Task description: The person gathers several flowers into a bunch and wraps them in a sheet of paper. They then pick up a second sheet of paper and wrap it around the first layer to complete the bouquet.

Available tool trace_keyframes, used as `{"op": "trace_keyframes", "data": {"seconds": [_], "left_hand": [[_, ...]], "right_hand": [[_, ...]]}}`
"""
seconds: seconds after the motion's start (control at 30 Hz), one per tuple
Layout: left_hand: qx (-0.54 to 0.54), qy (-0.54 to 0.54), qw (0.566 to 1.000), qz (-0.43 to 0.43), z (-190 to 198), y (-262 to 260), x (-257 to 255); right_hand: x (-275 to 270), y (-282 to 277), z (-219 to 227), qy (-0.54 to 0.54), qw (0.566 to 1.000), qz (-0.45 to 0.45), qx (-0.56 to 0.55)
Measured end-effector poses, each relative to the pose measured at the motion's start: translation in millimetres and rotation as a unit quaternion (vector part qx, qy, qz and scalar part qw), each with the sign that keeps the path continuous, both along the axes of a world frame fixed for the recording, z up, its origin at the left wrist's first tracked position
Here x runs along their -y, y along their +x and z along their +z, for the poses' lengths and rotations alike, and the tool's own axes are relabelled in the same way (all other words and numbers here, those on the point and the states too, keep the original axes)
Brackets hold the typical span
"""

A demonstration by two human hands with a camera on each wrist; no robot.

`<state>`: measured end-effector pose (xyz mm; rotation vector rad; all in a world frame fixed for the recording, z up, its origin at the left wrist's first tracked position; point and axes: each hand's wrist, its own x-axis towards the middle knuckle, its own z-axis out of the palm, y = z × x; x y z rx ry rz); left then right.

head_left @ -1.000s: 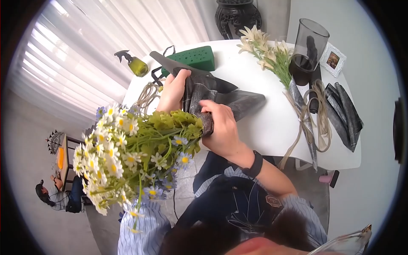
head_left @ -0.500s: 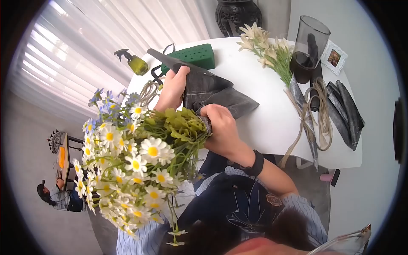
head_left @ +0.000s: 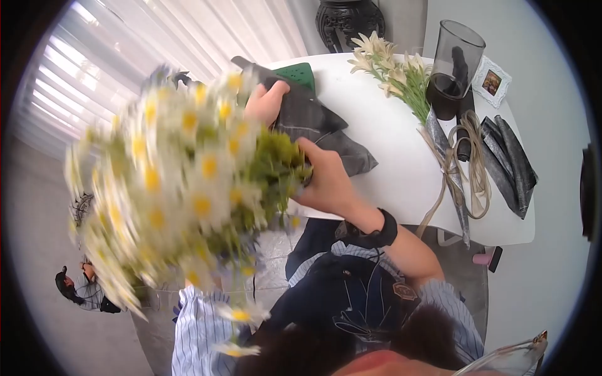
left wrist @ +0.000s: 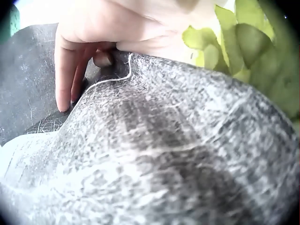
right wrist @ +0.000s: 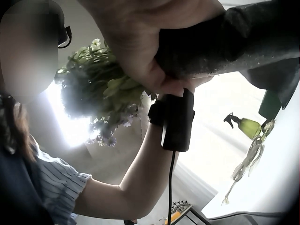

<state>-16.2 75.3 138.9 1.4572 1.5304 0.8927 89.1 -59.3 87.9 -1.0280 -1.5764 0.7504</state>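
A bouquet of white daisies (head_left: pixel 207 169) with green leaves is blurred in the head view. Its stems are bound in dark grey wrapping paper (head_left: pixel 332 128), which flares out to the right over the table. My right hand (head_left: pixel 329 178) grips the wrapped stems just below the leaves; the right wrist view shows its fingers round the dark paper (right wrist: pixel 201 47). Farther up, my left hand (head_left: pixel 266 103) holds an edge of the paper, thumb on top. In the left wrist view the left fingers (left wrist: pixel 68 79) reach behind the creased speckled sheet (left wrist: pixel 154 136).
On the white table (head_left: pixel 389 188) lie cream lilies (head_left: pixel 389 66), a grey glass vase (head_left: pixel 454 69), a picture frame (head_left: pixel 491 81), looped cord (head_left: pixel 480 182) and folded dark sheets (head_left: pixel 511 163). A pierced green block (head_left: pixel 298 75) is at the back, a green spray bottle (right wrist: pixel 248 127) nearby. Another person (head_left: pixel 84 288) sits far left.
The bouquet has turned in my right hand, its blossoms swinging up and left to hide the spray bottle. My left hand has moved slightly up and right with the paper.
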Motion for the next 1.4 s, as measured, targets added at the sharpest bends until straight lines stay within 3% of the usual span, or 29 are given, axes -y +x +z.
{"op": "trace_keyframes", "data": {"seconds": [0.1, 0.17, 0.23, 0.3, 0.37, 0.43, 0.5, 0.6, 0.7, 0.73, 0.9, 1.1, 1.17, 1.23, 1.4], "left_hand": [[0.029, 0.028, 0.999, -0.024, -1.7, -8.5, -14.0], [0.199, 0.027, 0.979, -0.042, 18.0, -6.2, -4.6], [0.372, 0.021, 0.926, -0.055, 26.5, -6.3, 7.8], [0.456, 0.046, 0.887, -0.059, 18.5, -4.9, 31.1], [0.303, 0.152, 0.937, -0.083, 5.2, 2.4, 65.8], [0.250, 0.155, 0.944, -0.148, 7.8, 15.1, 94.5], [0.278, 0.068, 0.938, -0.194, 22.4, 16.8, 98.1], [0.297, 0.089, 0.920, -0.242, 27.2, 19.5, 98.8], [0.253, 0.059, 0.934, -0.244, 29.5, 11.5, 94.1], [0.290, 0.093, 0.922, -0.238, 27.2, 11.6, 92.9], [0.313, 0.059, 0.915, -0.248, 16.4, -0.1, 83.7], [0.311, 0.064, 0.924, -0.212, 6.9, -6.3, 81.6], [0.311, 0.066, 0.926, -0.204, 1.8, -8.7, 81.5], [0.346, 0.050, 0.909, -0.227, -5.2, -14.7, 78.9], [0.353, 0.089, 0.892, -0.267, -16.9, -21.5, 68.9]], "right_hand": [[-13.1, 6.8, 10.5, 0.100, 0.989, 0.007, -0.109], [-18.6, 13.6, 32.8, 0.127, 0.978, 0.001, -0.163], [-29.3, 26.8, 46.7, 0.039, 0.990, -0.019, -0.134], [-41.3, 38.2, 53.3, 0.017, 0.983, -0.021, -0.180], [-51.4, 42.3, 51.5, 0.030, 0.981, -0.052, -0.185], [-52.2, 38.7, 49.8, 0.000, 0.982, -0.036, -0.184], [-48.2, 32.3, 45.8, -0.002, 0.987, -0.043, -0.157], [-39.8, 20.6, 40.3, 0.045, 0.989, -0.075, -0.118], [-34.5, 20.0, 39.2, 0.067, 0.992, 0.000, -0.105], [-34.2, 21.7, 38.1, 0.049, 0.991, 0.027, -0.124], [-31.3, 26.8, 31.4, -0.056, 0.961, 0.126, -0.239], [-31.7, 26.1, 28.9, -0.082, 0.966, 0.093, -0.228], [-31.7, 22.3, 25.5, -0.047, 0.985, 0.038, -0.164], [-28.7, 16.6, 23.9, -0.012, 0.982, 0.005, -0.189], [-23.2, 14.2, 22.3, -0.024, 0.977, 0.042, -0.206]]}}
